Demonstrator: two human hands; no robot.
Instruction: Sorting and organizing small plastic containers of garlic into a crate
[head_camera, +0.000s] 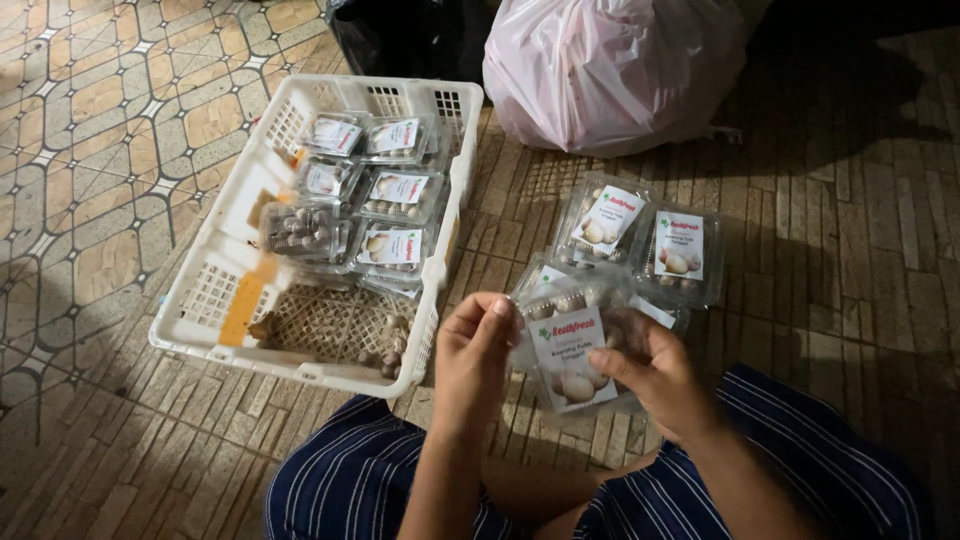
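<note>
The work looks partly done, as far as can be judged — about 6 sealed clear packs (390, 190) with white labels lie stacked at the far end of the white plastic crate (215, 300), along with 1 unlabelled pack of small round mushrooms (298, 230); a few loose mushrooms (385, 350) remain on the crate's mesh floor at the near end, which suggests more filling is left. Outside the crate, 2 labelled packs (640, 240) sit side by side on the brick floor (850, 200) just beyond the hands, and a third seems to lie partly under the one being handled, though I cannot tell for certain.

The pack in hand (572, 350) is held above the person's lap, between the knees in striped blue cloth (350, 480), to the right of the crate and apart from it; its label faces up. The left hand (472, 355) grips the pack's left edge, fingers curled over the rim and thumb up; the right hand (650, 375) pinches the right side, fingertips pressed on the lid beside the label — both are closed on the pack. A pink plastic bag (610, 70) stands well beyond, next to a dark bag (410, 35).
</note>
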